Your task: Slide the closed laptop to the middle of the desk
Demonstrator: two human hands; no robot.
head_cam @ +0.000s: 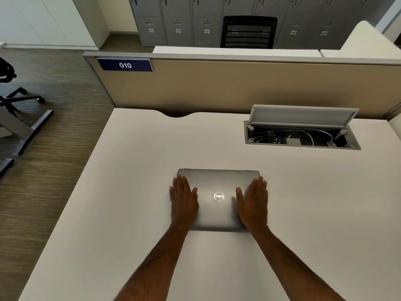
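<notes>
A closed grey laptop with a round logo on its lid lies flat on the white desk, a little in front of the desk's middle. My left hand rests palm down over the laptop's left edge, fingers straight and close together. My right hand lies the same way over the right edge. Both hands press on the lid, and their outer fingers hang over the sides, hiding the near corners.
An open cable hatch with its lid tilted up sits in the desk at the back right. A tan partition labelled 010 closes the far edge. The desk's left edge drops to carpet, where chair bases stand.
</notes>
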